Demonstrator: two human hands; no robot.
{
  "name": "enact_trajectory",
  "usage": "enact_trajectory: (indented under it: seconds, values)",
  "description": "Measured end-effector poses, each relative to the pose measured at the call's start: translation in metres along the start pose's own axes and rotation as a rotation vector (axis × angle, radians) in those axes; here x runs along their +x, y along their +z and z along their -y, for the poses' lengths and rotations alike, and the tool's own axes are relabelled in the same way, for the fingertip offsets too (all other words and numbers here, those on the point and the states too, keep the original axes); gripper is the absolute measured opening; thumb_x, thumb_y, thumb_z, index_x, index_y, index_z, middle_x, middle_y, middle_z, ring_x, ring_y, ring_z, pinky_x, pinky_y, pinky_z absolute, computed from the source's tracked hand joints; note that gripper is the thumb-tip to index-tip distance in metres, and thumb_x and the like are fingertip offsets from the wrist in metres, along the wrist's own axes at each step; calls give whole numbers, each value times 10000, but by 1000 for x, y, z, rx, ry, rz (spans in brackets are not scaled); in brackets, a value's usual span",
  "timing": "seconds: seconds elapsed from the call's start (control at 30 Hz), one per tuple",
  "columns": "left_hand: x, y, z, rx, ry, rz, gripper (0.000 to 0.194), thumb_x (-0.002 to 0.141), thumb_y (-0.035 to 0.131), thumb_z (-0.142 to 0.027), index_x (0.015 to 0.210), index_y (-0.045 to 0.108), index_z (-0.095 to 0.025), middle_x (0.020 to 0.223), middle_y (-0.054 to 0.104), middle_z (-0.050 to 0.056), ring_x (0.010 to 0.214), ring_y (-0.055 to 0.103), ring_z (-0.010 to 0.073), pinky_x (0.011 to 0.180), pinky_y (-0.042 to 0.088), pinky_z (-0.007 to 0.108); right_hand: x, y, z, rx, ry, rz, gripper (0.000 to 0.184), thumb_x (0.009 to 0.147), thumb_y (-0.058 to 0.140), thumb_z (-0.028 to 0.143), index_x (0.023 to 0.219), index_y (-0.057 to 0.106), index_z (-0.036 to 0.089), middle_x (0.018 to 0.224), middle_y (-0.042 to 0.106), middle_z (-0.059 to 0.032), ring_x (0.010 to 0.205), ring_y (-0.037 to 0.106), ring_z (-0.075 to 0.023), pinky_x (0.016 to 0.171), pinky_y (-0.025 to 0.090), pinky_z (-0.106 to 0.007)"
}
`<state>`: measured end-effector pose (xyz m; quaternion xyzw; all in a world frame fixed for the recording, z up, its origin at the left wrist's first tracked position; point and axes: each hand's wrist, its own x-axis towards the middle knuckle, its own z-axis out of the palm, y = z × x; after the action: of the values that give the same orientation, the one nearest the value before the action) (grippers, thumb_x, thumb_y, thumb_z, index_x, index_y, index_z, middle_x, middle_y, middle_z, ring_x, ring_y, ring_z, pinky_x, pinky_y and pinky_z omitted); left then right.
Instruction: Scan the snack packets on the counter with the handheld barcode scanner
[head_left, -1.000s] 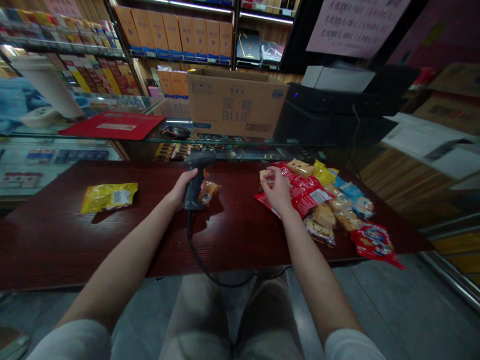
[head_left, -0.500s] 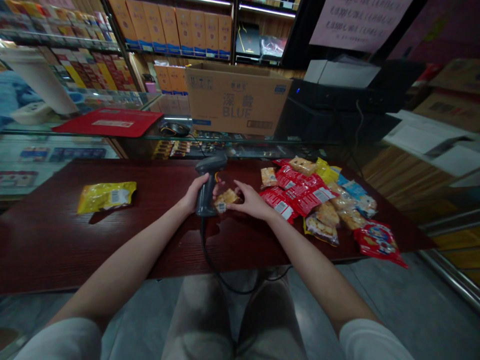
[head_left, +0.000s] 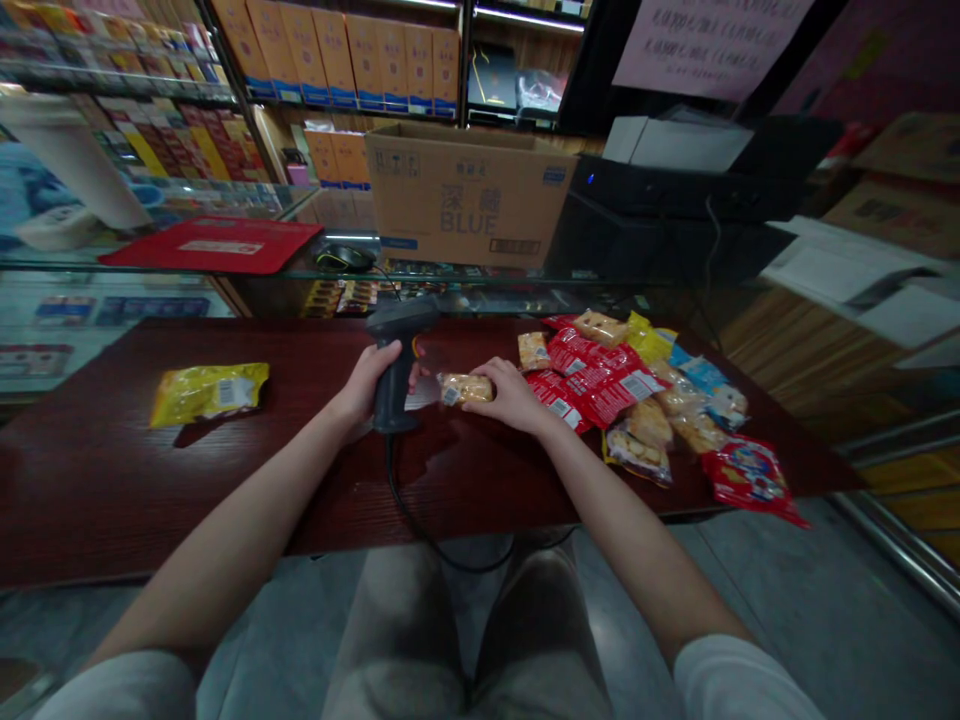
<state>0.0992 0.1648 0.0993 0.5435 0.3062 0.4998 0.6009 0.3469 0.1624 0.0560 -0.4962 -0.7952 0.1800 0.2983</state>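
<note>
My left hand (head_left: 366,385) is shut around the grip of a black corded barcode scanner (head_left: 394,375), which stands upright over the dark red wooden table (head_left: 97,480). My right hand (head_left: 511,396) pinches a small clear packet of baked snack (head_left: 465,389) by its right end, just right of the scanner. The packet's barcode side faces up at its left end. Close to my right hand lies a heap of snack packets, with a red packet (head_left: 592,380) at its front. A yellow foil packet (head_left: 210,393) lies apart on the left.
The scanner's black cable (head_left: 405,520) droops over the table's near edge above my knees. Beyond the table stand a glass counter (head_left: 450,275), a computer mouse (head_left: 345,258), a red mat (head_left: 214,245), a cardboard box (head_left: 465,195) and a black machine (head_left: 675,200).
My right hand has left the heap, and the small packet, earlier lying by the scanner, is now held in it. The scanner has swung slightly left.
</note>
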Motion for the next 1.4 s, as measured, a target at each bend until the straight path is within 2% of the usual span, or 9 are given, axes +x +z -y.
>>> enact_trajectory:
  seconds: [0.07, 0.2, 0.3, 0.53, 0.87, 1.03, 1.17, 1.27, 1.4]
  values:
    - [-1, 1, -1, 30, -10, -24, 478, 789, 661, -609, 901, 646, -145, 588, 623, 6, 546, 586, 142, 618, 516, 282, 0, -9, 4, -124, 3, -158, 392, 710, 823, 425, 965, 619, 209, 1025, 613, -78, 1050, 562, -297, 966, 459, -473]
    - [-5, 6, -6, 126, -59, -18, 505, 767, 690, -633, 888, 642, -145, 582, 615, 17, 558, 592, 153, 517, 458, 252, 2, -22, 0, -97, 44, -442, 386, 731, 778, 359, 1029, 576, 221, 1081, 599, -90, 1039, 568, -287, 942, 474, -439]
    - [-10, 12, -8, 172, -98, 65, 539, 755, 699, -666, 872, 639, -143, 585, 619, 23, 526, 566, 140, 503, 449, 250, 2, -26, -4, -65, 70, -553, 398, 730, 764, 348, 1045, 560, 218, 1099, 593, -97, 1042, 571, -286, 953, 470, -440]
    - [-16, 23, -3, 174, -157, 172, 607, 767, 645, -737, 888, 657, -142, 586, 625, 33, 494, 554, 139, 487, 443, 258, 1, -27, 0, -42, 44, -586, 390, 732, 764, 356, 1031, 556, 218, 1092, 591, -94, 1055, 570, -283, 956, 476, -439]
    - [-14, 22, 1, 183, -182, 145, 610, 762, 637, -753, 832, 649, -147, 576, 616, 30, 481, 539, 130, 477, 421, 251, 3, -25, -2, -53, 61, -578, 419, 709, 756, 353, 1052, 558, 216, 1083, 593, -100, 1017, 575, -282, 917, 494, -429]
    - [-13, 19, -5, 181, -183, 107, 599, 743, 679, -718, 922, 664, -147, 612, 632, 32, 515, 565, 145, 487, 438, 252, -3, -36, 3, -137, 49, -582, 379, 763, 738, 396, 1061, 582, 221, 1121, 591, -103, 1079, 566, -291, 962, 469, -450]
    - [-3, -12, -27, 234, -170, 84, 536, 742, 694, -671, 872, 659, -152, 621, 644, 45, 535, 583, 163, 481, 438, 256, -9, -54, -5, -379, 212, -675, 373, 805, 699, 454, 1078, 637, 208, 1162, 602, -137, 1151, 519, -350, 1037, 356, -573]
    - [8, -58, -47, 364, -199, 34, 519, 749, 690, -650, 784, 650, -134, 591, 636, 53, 500, 567, 161, 469, 440, 262, -13, -68, -22, -473, 338, -786, 382, 827, 654, 460, 1108, 655, 202, 1169, 607, -163, 1170, 478, -392, 1035, 273, -677]
    - [18, -119, -62, 410, -275, -78, 464, 897, 547, -578, 935, 686, -137, 586, 638, 26, 535, 556, 148, 502, 437, 237, -18, -79, -42, -475, 458, -808, 451, 801, 638, 367, 1213, 627, 183, 1221, 583, -203, 1241, 416, -430, 1020, 217, -750]
